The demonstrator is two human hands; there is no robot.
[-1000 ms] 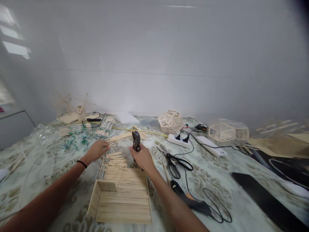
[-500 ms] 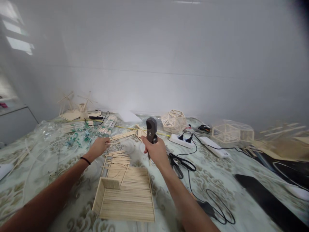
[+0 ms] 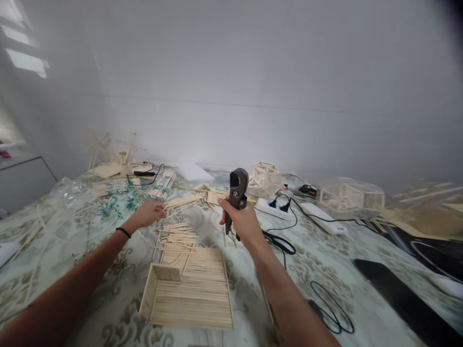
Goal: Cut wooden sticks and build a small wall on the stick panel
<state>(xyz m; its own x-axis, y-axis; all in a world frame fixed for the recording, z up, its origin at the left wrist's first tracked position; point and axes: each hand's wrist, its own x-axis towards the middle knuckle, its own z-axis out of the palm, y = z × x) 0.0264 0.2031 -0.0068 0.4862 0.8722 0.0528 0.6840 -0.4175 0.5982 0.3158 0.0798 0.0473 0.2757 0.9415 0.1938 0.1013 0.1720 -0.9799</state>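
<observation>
My right hand point(image 3: 240, 214) is wrapped round a dark hand tool point(image 3: 238, 188), held up above the table. To the left, my left hand point(image 3: 150, 213) has its fingers pinched together near the end of a pile of thin wooden sticks point(image 3: 184, 201); what they hold, if anything, is too small to tell. Between my forearms lies a flat panel of wooden sticks point(image 3: 195, 303) with low walls at its left corner. Loose short sticks point(image 3: 177, 236) are heaped at the panel's far edge.
A white power strip point(image 3: 273, 208) with black plugs, scissors point(image 3: 280, 242) and cables lie on the right. Stick frames point(image 3: 264, 178) stand along the wall. A black slab point(image 3: 401, 299) is at the lower right, green-tipped sticks point(image 3: 162, 185) at the back left.
My right hand has moved right with the tool, partly covering the scissors. My left hand has shifted slightly within the view, still pinched.
</observation>
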